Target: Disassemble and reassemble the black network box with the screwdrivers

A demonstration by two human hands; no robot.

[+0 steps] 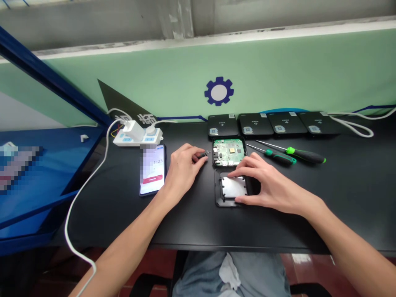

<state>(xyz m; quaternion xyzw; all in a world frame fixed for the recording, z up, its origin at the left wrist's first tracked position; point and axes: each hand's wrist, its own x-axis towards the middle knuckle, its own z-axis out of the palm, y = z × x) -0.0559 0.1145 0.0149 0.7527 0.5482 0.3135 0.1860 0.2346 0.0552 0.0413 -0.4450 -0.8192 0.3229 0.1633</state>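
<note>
My right hand (262, 181) spans a black case cover (219, 200), thumb at its near side and fingertips at the far side. Set in that cover is a silver metal plate (234, 187). Just beyond lies an opened black case showing a green circuit board (227, 152). To the left, my left hand (185, 165) rests on the table with its fingers curled together around a small dark thing (202, 156) that I cannot make out. Several tiny screws (208, 152) lie by its fingertips.
Several closed black boxes (255, 124) line the back. Two screwdrivers with green-and-black handles (306, 155) lie to the right. A phone (153, 171) lies beside my left wrist, and a white power strip (137, 137) with a plugged-in charger and cables stands behind it.
</note>
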